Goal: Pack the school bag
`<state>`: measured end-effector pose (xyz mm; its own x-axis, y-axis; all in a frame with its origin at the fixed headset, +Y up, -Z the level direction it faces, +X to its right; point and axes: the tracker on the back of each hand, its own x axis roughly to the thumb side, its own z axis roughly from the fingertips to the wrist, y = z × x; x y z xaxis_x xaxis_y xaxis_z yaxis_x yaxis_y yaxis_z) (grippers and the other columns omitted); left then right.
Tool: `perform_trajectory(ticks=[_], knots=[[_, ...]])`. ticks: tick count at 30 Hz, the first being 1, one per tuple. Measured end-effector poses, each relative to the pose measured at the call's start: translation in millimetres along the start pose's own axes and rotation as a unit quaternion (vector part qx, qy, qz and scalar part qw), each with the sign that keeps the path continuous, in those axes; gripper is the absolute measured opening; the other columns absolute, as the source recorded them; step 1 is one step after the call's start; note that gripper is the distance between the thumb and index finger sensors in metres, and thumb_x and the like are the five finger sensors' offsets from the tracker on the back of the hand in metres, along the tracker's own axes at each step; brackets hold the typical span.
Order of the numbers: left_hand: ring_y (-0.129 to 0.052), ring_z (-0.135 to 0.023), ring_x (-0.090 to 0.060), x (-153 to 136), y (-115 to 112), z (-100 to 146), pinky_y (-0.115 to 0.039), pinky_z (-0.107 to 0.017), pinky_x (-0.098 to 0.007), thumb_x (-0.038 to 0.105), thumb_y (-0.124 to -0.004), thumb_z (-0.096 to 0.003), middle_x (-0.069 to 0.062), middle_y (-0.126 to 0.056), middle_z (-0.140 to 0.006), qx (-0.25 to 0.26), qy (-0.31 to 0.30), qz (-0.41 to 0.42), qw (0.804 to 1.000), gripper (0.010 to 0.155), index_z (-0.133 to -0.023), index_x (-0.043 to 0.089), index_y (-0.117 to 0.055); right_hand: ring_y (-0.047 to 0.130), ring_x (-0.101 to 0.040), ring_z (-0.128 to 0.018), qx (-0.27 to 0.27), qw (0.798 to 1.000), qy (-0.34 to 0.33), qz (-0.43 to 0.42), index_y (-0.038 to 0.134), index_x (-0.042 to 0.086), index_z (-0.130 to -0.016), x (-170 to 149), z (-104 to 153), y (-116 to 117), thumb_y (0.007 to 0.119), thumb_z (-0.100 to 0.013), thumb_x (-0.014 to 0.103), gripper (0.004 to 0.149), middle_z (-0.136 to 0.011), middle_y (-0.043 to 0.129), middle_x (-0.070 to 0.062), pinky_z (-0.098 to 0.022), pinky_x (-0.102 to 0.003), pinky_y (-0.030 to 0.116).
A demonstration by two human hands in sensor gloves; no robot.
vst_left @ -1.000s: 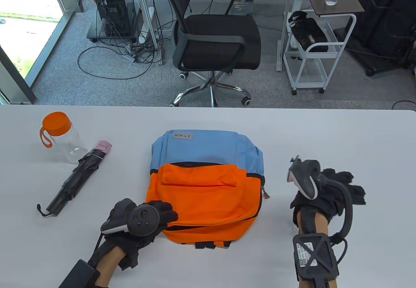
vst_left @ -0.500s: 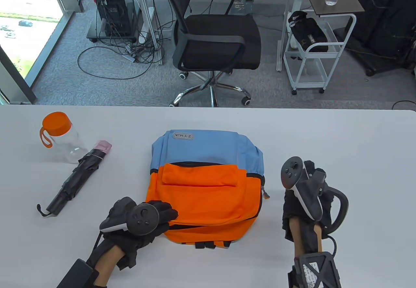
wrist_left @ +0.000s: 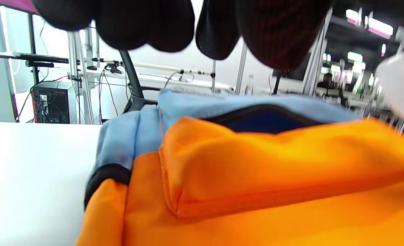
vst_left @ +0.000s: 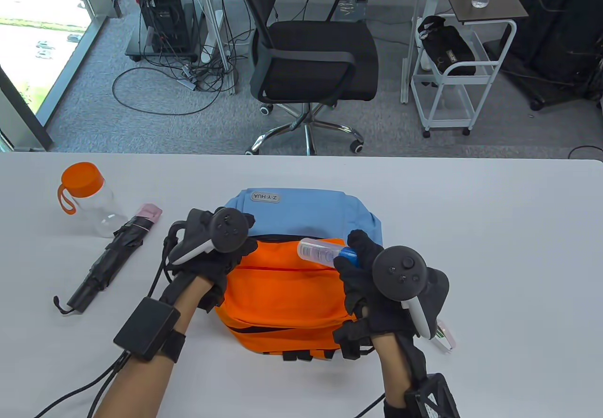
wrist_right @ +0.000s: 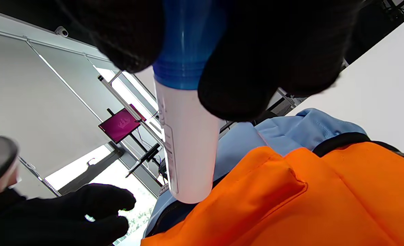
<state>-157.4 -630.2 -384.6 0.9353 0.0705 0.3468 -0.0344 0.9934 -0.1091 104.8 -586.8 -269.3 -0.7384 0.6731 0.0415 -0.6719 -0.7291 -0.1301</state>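
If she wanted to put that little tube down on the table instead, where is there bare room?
The table is bare right of the backpack and along its far edge. Left is crowded: water bottle, folded umbrella, left hand. The right hand holds the tube.

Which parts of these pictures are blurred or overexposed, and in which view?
Table view: sharp, only the window at top left is washed out. Left wrist view: the black gloved fingers at the top edge are out of focus. Right wrist view: the left hand is blurred; the white tube with blue cap is fairly sharp.
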Motion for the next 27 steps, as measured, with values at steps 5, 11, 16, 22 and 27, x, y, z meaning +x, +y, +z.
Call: perform_trajectory(ticks=[5,11,16,22,27], knots=[[-0.070,-0.073,-0.038,20,-18,-33,-0.063,-0.062,-0.062,0.049,-0.081,-0.0445,-0.021,-0.062,-0.101,-0.021,-0.028,-0.094,0.995,0.075,-0.108,0.016,-0.059,0.106,-0.030,-0.049,0.020,1.000,0.000,0.008,0.066,0.009,-0.097,-5,-2,10,0.082,-0.042,0.033,0.062,-0.092,0.080,-0.029,-0.041,-0.045,0.094],[-0.081,-0.062,-0.031,20,-7,-39,-0.074,-0.057,-0.057,0.036,-0.081,-0.0474,-0.013,-0.085,-0.084,0.047,-0.051,-0.067,0.995,0.044,-0.087,0.018,-0.088,0.107,-0.032,-0.051,0.037,0.998,0.017,-0.053,0.065,0.009,-0.098,-20,-10,30,0.082,-0.042,0.031,0.063,-0.092,0.078,-0.031,-0.043,-0.046,0.094],[-0.085,-0.060,-0.028,17,4,-36,-0.078,-0.055,-0.055,0.034,-0.080,-0.0480,-0.012,-0.087,-0.084,0.054,-0.052,-0.028,0.997,0.043,-0.088,0.018,-0.089,0.104,-0.038,-0.064,0.048,0.993,-0.010,-0.110,0.061,0.007,-0.101,-21,-27,59,0.084,-0.041,0.024,0.066,-0.097,0.072,-0.035,-0.051,-0.051,0.091],[-0.086,-0.062,-0.029,15,11,-35,-0.078,-0.056,-0.055,0.032,-0.081,-0.0471,-0.012,-0.087,-0.085,0.051,-0.062,0.002,0.997,0.043,-0.088,0.019,-0.089,0.106,-0.026,-0.057,0.138,0.954,-0.109,0.243,0.058,0.010,-0.102,9,-52,103,0.086,-0.036,0.035,0.076,-0.095,0.083,-0.020,-0.046,-0.041,0.092],[-0.085,-0.060,-0.028,8,10,-37,-0.079,-0.055,-0.054,0.031,-0.081,-0.0469,-0.012,-0.086,-0.087,0.045,-0.071,0.032,0.996,0.043,-0.088,0.019,-0.088,0.071,-0.042,-0.086,0.032,0.899,-0.092,0.426,0.064,0.031,-0.092,26,-75,114,0.082,-0.031,0.053,0.068,-0.091,0.069,-0.008,-0.068,-0.058,0.064]])
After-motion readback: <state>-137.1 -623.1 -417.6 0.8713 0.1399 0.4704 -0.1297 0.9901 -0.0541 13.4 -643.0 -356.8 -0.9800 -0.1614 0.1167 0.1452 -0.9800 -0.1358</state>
